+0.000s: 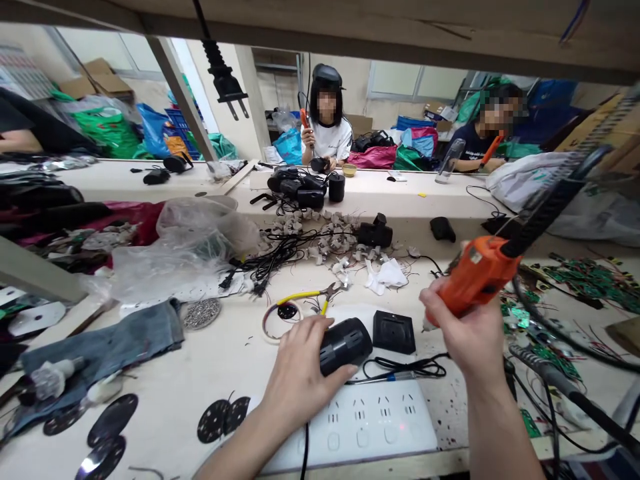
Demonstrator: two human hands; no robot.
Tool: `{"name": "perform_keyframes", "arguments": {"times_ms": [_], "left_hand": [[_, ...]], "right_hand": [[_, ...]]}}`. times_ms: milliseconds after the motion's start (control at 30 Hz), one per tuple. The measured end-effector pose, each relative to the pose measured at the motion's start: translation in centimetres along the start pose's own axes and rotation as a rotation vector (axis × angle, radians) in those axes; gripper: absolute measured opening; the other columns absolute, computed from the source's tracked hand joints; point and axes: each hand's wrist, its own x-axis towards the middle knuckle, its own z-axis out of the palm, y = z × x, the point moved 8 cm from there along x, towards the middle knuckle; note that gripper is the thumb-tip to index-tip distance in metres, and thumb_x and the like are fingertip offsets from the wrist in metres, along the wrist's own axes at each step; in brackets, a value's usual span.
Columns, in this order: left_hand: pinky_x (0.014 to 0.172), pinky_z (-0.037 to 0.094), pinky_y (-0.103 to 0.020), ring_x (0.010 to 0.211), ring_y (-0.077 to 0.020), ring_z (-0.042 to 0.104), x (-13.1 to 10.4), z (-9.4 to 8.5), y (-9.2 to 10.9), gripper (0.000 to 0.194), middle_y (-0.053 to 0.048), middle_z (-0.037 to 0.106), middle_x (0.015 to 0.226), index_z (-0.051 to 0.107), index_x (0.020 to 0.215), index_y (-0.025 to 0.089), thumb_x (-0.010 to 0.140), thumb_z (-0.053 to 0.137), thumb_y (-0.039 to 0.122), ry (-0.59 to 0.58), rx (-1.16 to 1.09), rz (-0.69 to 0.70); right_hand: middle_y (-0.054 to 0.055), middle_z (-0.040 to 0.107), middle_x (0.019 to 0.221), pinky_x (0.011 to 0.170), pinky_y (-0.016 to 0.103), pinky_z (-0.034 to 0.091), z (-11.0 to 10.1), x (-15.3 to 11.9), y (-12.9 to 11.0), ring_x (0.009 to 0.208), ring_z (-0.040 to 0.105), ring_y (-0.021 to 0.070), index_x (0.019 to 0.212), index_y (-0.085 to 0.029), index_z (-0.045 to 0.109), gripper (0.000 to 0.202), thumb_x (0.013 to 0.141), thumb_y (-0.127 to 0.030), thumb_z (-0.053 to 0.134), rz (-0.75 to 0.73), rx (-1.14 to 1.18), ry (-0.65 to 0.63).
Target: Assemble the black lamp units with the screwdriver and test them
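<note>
While the housing [346, 347] lies on its side just above the socket strip [363, 438], the job on it looks under way rather than finished: the driver [473, 277] is up in the air, apart from it, and no screw can be seen going in. Which screws, if any, are already set cannot be told, since the left hand [300, 367] covers the near end. That hand is curled over the housing, thumb low on the near side and fingers across the top, holding it steady. The right hand [473, 330] is closed firmly around the driver's orange body, its tip hanging near the block [393, 331], which sits just beside the housing. Close by are the pliers [303, 295], with handles spread, and the tape roll [267, 327]; farther left is the dish of screws [201, 312]. Beyond, a heap of white pieces [320, 230] and black units [293, 187] suggests plenty of work left, as do the loose circuit boards [585, 277] at the right. Across the bench, a co-worker [327, 140] also holds an orange tool [304, 119].
</note>
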Motion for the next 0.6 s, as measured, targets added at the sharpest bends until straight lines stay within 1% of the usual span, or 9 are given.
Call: {"name": "perform_keyframes", "arguments": {"times_ms": [33,67,100,167,233,300,367,467,600], "left_hand": [[0.095,0.041,-0.053,0.110,-0.0329,0.053,0.3,0.3,0.6,0.054,-0.011,0.060,0.119,0.054,0.118,0.020,0.073,0.069,0.047,-0.015,0.046,0.006],[0.094,0.041,-0.053,0.108,-0.0328,0.053,0.6,0.7,1.1,0.053,-0.011,0.061,0.116,0.055,0.118,0.021,0.074,0.069,0.046,-0.029,0.083,0.008],[0.093,0.040,-0.053,0.106,-0.0326,0.054,0.9,1.0,1.5,0.052,-0.010,0.062,0.113,0.055,0.118,0.020,0.074,0.069,0.044,-0.043,0.105,0.010],[0.091,0.042,-0.050,0.103,-0.0314,0.054,1.2,1.6,1.9,0.053,-0.010,0.062,0.110,0.055,0.118,0.020,0.073,0.071,0.041,-0.071,0.103,0.024],[0.088,0.043,-0.046,0.100,-0.0296,0.054,1.3,1.9,2.1,0.053,-0.008,0.063,0.108,0.056,0.116,0.020,0.070,0.074,0.040,-0.105,0.057,0.056],[0.085,0.044,-0.043,0.097,-0.0282,0.055,1.2,1.9,2.2,0.052,-0.006,0.063,0.105,0.056,0.113,0.022,0.068,0.075,0.038,-0.128,0.016,0.085],[0.084,0.044,-0.043,0.096,-0.0280,0.055,1.1,1.7,2.2,0.049,-0.005,0.063,0.103,0.056,0.112,0.022,0.068,0.075,0.036,-0.122,0.008,0.094],[0.084,0.043,-0.044,0.097,-0.0283,0.053,1.0,1.5,2.3,0.047,-0.006,0.062,0.103,0.055,0.111,0.021,0.070,0.073,0.035,-0.099,0.022,0.107],[0.084,0.042,-0.045,0.095,-0.0281,0.052,0.9,1.7,2.4,0.043,-0.006,0.062,0.104,0.055,0.111,0.022,0.074,0.069,0.036,-0.095,0.046,0.125]], "right_hand": [[-0.002,0.059,0.073,0.063,0.033,0.049,1.2,-0.7,-0.4,0.063,0.056,0.0157,0.098,-0.023,0.053,0.037,0.075,-0.045,0.072,0.033,0.092,-0.096],[-0.001,0.060,0.075,0.061,0.032,0.049,2.3,-1.4,-0.6,0.064,0.056,0.0158,0.100,-0.023,0.054,0.039,0.078,-0.053,0.067,0.075,0.188,-0.187],[0.000,0.060,0.076,0.061,0.032,0.049,3.4,-2.1,-0.8,0.064,0.056,0.0160,0.102,-0.023,0.055,0.046,0.079,-0.063,0.060,0.116,0.279,-0.269],[0.002,0.061,0.076,0.060,0.034,0.050,4.8,-3.0,-1.2,0.063,0.056,0.0171,0.106,-0.023,0.057,0.064,0.076,-0.078,0.045,0.172,0.426,-0.356],[0.002,0.061,0.072,0.061,0.035,0.050,5.3,-3.3,-1.5,0.062,0.056,0.0179,0.109,-0.023,0.058,0.070,0.077,-0.081,0.038,0.207,0.514,-0.330],[0.001,0.061,0.066,0.058,0.033,0.048,5.2,-3.3,-2.0,0.059,0.056,0.0176,0.110,-0.022,0.061,0.065,0.081,-0.076,0.039,0.204,0.569,-0.238],[0.002,0.061,0.062,0.053,0.031,0.045,5.1,-3.4,-2.8,0.054,0.054,0.0169,0.107,-0.019,0.064,0.059,0.082,-0.070,0.043,0.177,0.625,-0.170],[0.003,0.061,0.058,0.047,0.029,0.042,5.8,-4.0,-3.6,0.049,0.052,0.0170,0.101,-0.017,0.067,0.059,0.080,-0.068,0.047,0.170,0.707,-0.187],[0.003,0.061,0.056,0.043,0.028,0.038,6.7,-4.9,-3.8,0.047,0.050,0.0173,0.098,-0.016,0.069,0.070,0.072,-0.079,0.050,0.208,0.761,-0.210]]}}
